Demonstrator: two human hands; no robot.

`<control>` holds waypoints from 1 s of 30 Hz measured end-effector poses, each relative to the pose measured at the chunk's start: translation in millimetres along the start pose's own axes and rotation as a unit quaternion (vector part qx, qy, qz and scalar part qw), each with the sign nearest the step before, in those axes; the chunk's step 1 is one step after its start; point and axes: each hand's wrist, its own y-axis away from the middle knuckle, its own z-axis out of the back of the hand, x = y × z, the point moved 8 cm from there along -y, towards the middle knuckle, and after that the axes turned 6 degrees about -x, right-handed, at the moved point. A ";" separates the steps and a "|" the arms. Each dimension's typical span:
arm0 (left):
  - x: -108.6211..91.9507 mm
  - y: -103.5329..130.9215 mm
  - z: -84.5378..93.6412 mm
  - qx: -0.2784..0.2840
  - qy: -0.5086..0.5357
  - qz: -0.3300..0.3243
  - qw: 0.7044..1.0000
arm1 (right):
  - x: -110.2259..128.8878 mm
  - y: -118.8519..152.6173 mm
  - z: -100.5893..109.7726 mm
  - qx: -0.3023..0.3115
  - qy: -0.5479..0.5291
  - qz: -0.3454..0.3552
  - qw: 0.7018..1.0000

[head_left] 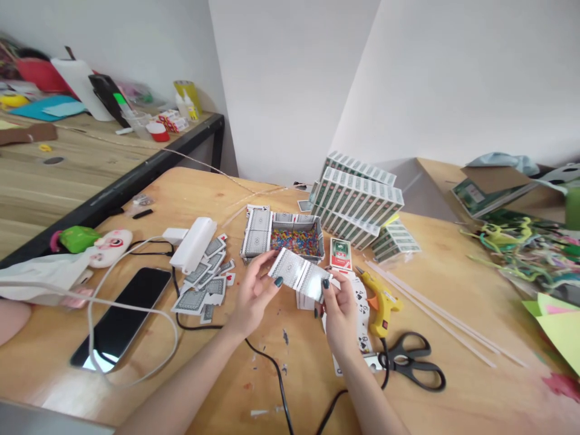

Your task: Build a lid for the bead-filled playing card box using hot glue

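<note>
The card strip (300, 276) was up over the middle of the table (226, 386), near side of the box (321, 246), patterned back showing, one end washed out by glare. The left hand (254, 291) grasped its left end, thumb on top; the right hand (339, 307) pinched its right end. Fingers of both hands were partly hidden, and whether the strip touched the box could not be told. Under it, a pale stack (304, 301) showed only in part.

The box held small multicoloured bits (296, 241), too small to make out singly; its left part (257, 232) was covered in card backs. Just right of it lay a red-and-green pack (341, 252), and beyond, rows of packs (357, 192) stood stacked.

Right of the right hand lay face-up cards (363, 314), partly covered by hand and forearm, then a yellow glue gun (383, 302), black-handled scissors (419, 365) with blades mostly hidden, and long pale sticks (446, 317).

To the left were cut cards (199, 296), a white block (194, 244) and a dark phone (124, 317) crossed by a white cable (167, 313). A black cord (276, 362) ran off the near edge of view.
</note>
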 end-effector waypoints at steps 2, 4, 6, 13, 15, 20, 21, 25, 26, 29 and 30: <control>1.5 -1.3 3.2 -0.024 -0.015 -0.001 1.000 | 2.0 0.9 -1.7 0.005 -0.002 0.019 1.000; 1.5 -2.5 5.7 -0.037 -0.040 -0.013 0.998 | 4.2 2.5 -1.7 0.007 0.003 0.049 0.999; 1.0 -3.1 7.8 -0.046 -0.058 -0.027 0.997 | 10.1 5.7 3.4 -0.010 0.032 0.115 0.993; 13.6 2.3 -0.4 0.016 0.089 0.055 0.994 | 36.1 40.1 -2.9 0.013 0.264 0.415 0.871; 15.8 4.3 -5.5 0.042 0.155 0.095 0.982 | 36.6 41.4 -5.6 0.020 0.265 0.399 0.877; 13.2 1.0 -0.4 0.013 0.182 0.121 0.976 | 44.1 50.6 -21.6 0.071 0.284 0.461 0.838; 12.9 0.1 1.3 0.008 0.169 0.120 0.978 | 43.8 51.8 -24.3 0.084 0.291 0.471 0.828; 13.1 -1.7 5.9 0.000 0.064 0.106 0.992 | 37.4 50.9 -31.5 0.136 0.295 0.443 0.835; 13.4 -1.6 6.0 0.001 0.035 0.103 0.994 | 36.0 50.1 -33.0 0.145 0.289 0.426 0.845; 13.4 -0.8 4.2 -0.004 -0.016 0.102 0.995 | 30.1 39.8 -29.8 0.115 0.233 0.325 0.909; 12.8 -0.6 3.8 -0.012 -0.023 0.101 0.995 | 25.3 34.5 -26.5 0.095 0.197 0.269 0.938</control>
